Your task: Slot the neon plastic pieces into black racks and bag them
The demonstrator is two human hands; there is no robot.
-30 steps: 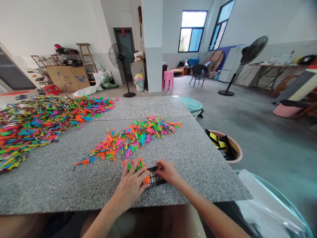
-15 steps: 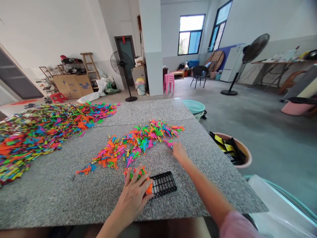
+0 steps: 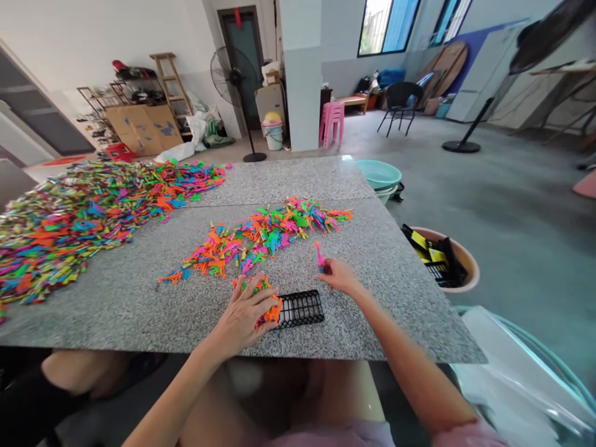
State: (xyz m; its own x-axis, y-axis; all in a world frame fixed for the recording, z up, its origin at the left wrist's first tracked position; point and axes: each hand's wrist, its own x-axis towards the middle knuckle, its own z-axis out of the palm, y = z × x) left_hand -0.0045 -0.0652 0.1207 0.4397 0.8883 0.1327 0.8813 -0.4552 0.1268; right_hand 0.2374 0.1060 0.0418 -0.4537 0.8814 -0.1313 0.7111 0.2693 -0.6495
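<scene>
My left hand (image 3: 242, 320) lies with spread fingers over orange and green plastic pieces (image 3: 274, 309) at the left end of a black lattice basket (image 3: 302, 308). The basket's right part shows bare grid. Just above and to the right of it, my right hand (image 3: 342, 275) is closed in a pinch on a small pink plastic piece (image 3: 319, 253) that sticks up from the fingertips, with some orange at its tip. Beyond both hands a loose heap of small bright plastic pieces (image 3: 274, 233) spreads across the grey stone tabletop (image 3: 195, 323).
A much larger pile of colourful pieces (image 3: 93, 217) covers the table's left side. Off the right edge stand a round tub (image 3: 472, 273) with black and yellow items and a pale green basin (image 3: 379, 171). Someone's leg (image 3: 74, 369) shows below the table at left.
My right hand has drawn back from the heap toward the basket, with the pink piece now raised in its fingers. My left hand stays over the basket. The view has tilted downward.
</scene>
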